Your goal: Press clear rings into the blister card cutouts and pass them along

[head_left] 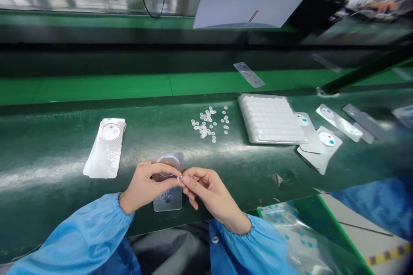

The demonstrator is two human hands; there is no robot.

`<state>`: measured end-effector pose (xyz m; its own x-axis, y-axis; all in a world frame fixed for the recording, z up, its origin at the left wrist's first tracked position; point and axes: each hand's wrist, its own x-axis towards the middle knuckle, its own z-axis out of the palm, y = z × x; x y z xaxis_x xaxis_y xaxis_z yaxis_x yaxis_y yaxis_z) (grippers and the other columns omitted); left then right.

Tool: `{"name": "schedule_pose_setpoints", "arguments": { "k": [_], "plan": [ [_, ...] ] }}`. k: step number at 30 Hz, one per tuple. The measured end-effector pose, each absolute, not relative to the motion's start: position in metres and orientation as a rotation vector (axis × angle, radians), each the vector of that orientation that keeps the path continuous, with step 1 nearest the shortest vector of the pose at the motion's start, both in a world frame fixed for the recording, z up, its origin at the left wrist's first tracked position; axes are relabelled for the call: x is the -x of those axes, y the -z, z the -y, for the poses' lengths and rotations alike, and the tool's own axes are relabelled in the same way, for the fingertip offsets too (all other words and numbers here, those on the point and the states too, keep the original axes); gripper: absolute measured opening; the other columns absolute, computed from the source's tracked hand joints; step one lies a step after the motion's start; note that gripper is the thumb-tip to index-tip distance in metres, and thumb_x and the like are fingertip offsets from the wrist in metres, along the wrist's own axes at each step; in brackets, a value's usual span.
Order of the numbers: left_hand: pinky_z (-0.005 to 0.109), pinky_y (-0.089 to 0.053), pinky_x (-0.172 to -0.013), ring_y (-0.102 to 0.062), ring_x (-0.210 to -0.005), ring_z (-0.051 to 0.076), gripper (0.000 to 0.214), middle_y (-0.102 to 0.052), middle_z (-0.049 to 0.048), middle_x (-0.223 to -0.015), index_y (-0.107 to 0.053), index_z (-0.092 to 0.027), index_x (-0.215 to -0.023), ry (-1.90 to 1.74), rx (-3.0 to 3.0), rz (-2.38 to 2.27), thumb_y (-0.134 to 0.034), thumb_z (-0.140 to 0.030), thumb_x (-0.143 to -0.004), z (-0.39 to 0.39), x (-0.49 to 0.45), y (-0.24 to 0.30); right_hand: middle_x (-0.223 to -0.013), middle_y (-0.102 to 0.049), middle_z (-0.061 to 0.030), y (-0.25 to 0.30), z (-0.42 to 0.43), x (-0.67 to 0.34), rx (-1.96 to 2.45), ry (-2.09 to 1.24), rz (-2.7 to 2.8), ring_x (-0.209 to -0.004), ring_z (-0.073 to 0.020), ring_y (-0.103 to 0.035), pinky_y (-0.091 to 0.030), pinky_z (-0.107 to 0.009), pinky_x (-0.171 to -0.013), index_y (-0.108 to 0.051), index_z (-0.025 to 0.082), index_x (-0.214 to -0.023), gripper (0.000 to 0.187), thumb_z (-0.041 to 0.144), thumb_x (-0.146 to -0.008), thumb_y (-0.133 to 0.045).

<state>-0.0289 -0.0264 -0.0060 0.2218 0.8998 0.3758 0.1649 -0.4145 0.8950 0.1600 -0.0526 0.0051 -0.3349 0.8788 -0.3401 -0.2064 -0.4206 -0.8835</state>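
My left hand (pixel 145 184) and my right hand (pixel 214 191) meet above the bench, fingertips pinched together on one small clear ring-like disc (pixel 179 178). Under them lies a grey, semi-clear phone back panel (pixel 167 205) with a round camera outline near its top; my left hand hides part of it. Ahead of my hands, many small whitish round discs (pixel 203 129) are scattered on the green bench. To the left rests a small stack of silvery phone back panels (pixel 108 157), each top marked by a round white area.
A clear tray of white rolls or rows (pixel 271 120) sits right of the discs. Loose panels (pixel 322 146) and narrow strips (pixel 338 122) lie farther right. A strip (pixel 248 74) is on the back ledge. A plastic bag (pixel 297 232) hangs below the bench edge near a co-worker's blue sleeve (pixel 377 202).
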Motion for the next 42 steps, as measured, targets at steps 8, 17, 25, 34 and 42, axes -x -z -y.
{"name": "schedule_pose_setpoints", "arguments": {
  "k": [8,17,25,34,42],
  "plan": [
    [0.021,-0.056,-0.061,-0.074,-0.066,0.014,0.021,-0.082,0.003,-0.085,-0.084,-0.021,-0.101,-1.136,-1.672,-0.903,-0.087,-0.023,-0.08,0.026,0.03,0.007,-0.063,-0.062,0.0015,-0.016,0.048,-0.164,1.214,-1.75,1.15,-0.04,-0.0053,-0.049,-0.039,-0.017,-0.039,-0.071,0.015,-0.079,0.036,0.05,-0.086,-0.079],
    [0.022,-0.06,-0.069,-0.076,-0.082,0.018,0.023,-0.082,0.0034,-0.095,-0.082,-0.023,-0.101,-1.13,-1.612,-1.021,-0.087,-0.024,-0.079,0.028,0.031,0.01,-0.063,-0.064,0.0001,-0.015,0.049,-0.159,1.305,-1.53,1.269,-0.043,-0.0072,-0.049,-0.039,-0.019,-0.041,-0.071,0.016,-0.079,0.035,0.049,-0.092,-0.071],
    [0.03,-0.061,-0.077,-0.069,-0.078,0.016,0.096,-0.072,0.0029,-0.096,-0.015,-0.028,-0.166,-1.002,-1.35,-1.009,-0.074,-0.027,-0.09,0.031,0.031,0.013,-0.068,-0.071,-0.0026,-0.017,0.041,-0.156,1.418,-1.214,1.518,-0.059,-0.0145,-0.062,-0.048,-0.023,-0.054,-0.076,0.018,-0.085,0.026,0.042,-0.094,-0.068],
    [0.024,-0.054,-0.071,-0.062,-0.072,0.014,0.11,-0.07,0.0005,-0.091,0.014,-0.024,-0.165,-0.929,-1.405,-0.995,-0.069,-0.022,-0.093,0.031,0.034,0.013,-0.07,-0.074,-0.0045,-0.015,0.039,-0.151,1.482,-1.175,1.572,-0.058,-0.0166,-0.064,-0.048,-0.027,-0.053,-0.075,0.019,-0.084,0.029,0.044,-0.096,-0.067],
    [0.027,-0.059,-0.077,-0.068,-0.077,0.015,0.105,-0.072,0.0039,-0.094,0.008,-0.022,-0.166,-0.956,-1.234,-0.935,-0.068,-0.026,-0.094,0.031,0.032,0.013,-0.061,-0.068,-0.0029,-0.023,0.031,-0.151,1.474,-1.273,1.522,-0.051,-0.0148,-0.06,-0.046,-0.026,-0.048,-0.073,0.019,-0.079,0.032,0.049,-0.09,-0.071]
  ]
}}
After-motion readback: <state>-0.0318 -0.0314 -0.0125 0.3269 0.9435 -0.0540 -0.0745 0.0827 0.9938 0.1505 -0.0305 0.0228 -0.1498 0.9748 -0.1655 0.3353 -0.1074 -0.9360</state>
